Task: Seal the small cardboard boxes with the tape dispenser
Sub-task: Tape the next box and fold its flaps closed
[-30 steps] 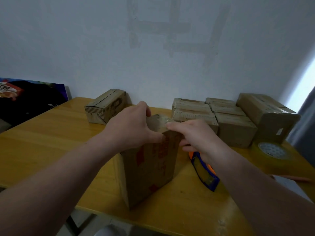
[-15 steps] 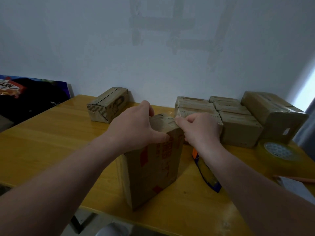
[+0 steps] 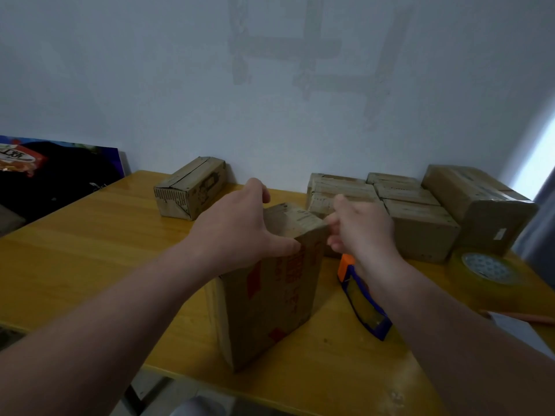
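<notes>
Box in hand: the upright cardboard box (image 3: 270,289) is standing on its end near the front edge of the table (image 3: 90,250), with its red print facing the camera.
Left hand: the left hand (image 3: 237,232) is gripping the top of this box, with the thumb lying on the near face and the fingers going over to the far side.
Right hand: the right hand (image 3: 363,229) is working at the top right edge with curled fingers, the thumb tip touching the corner. I cannot tell whether it is pinching a flap, a tape end or nothing.
Tape dispenser: the blue and orange tape dispenser (image 3: 365,307) is lying on the table just beside the box, under the right wrist, and no hand is holding it.
Step in hand: the person is probably closing and smoothing the top end of the box before taping.
Next move: the right hand is going to need the dispenser, while the left is holding the flaps shut and the box steady.
Around: several cardboard boxes (image 3: 420,229) are sitting along the wall, and a tape roll (image 3: 483,270) is lying at the right.
</notes>
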Tool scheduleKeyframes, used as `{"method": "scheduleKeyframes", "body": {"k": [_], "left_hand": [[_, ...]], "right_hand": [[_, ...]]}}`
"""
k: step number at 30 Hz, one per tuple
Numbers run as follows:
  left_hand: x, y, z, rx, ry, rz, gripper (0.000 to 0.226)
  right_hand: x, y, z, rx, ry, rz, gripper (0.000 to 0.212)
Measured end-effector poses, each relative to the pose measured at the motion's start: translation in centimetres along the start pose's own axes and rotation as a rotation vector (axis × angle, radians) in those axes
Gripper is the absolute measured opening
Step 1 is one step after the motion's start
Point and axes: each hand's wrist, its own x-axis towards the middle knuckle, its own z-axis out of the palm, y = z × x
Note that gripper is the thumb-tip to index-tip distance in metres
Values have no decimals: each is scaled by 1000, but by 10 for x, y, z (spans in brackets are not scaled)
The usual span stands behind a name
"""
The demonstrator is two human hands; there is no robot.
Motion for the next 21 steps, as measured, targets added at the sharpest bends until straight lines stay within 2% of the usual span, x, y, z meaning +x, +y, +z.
{"method": "scheduleKeyframes", "body": {"k": [1, 2, 4, 6, 7, 10, 12, 14, 17, 21], "left_hand": [[0, -1, 0, -5, 0, -2, 82], [0, -2, 1, -8, 1, -3, 86], [2, -4, 2, -3, -7, -7, 98], [4, -4, 2, 16, -30, -14, 117], [5, -3, 1, 24, -47, -14, 126], [7, 2, -2, 33, -96, 8, 133], [7, 4, -5, 49, -141, 36, 130], [8, 4, -9, 53, -194, 68, 125], [8, 4, -14, 51, -251, 117, 112], [7, 3, -11, 144, -295, 195, 104]], "right_hand": [[-3, -1, -4, 105, 9, 19, 35], [-7, 0, -8, 130, 17, -40, 29], [-18, 2, -12, -10, -2, -287, 18], [-25, 4, -9, -146, -60, -479, 19], [-25, 6, -7, -169, -73, -483, 25], [-16, -1, -5, -121, -101, -266, 44], [-8, -4, -5, -143, -125, -193, 29], [-6, -6, -4, -139, -94, -209, 11], [-9, -2, -2, -87, -56, -251, 18], [-10, 1, 3, -22, -1, -217, 17]]}}
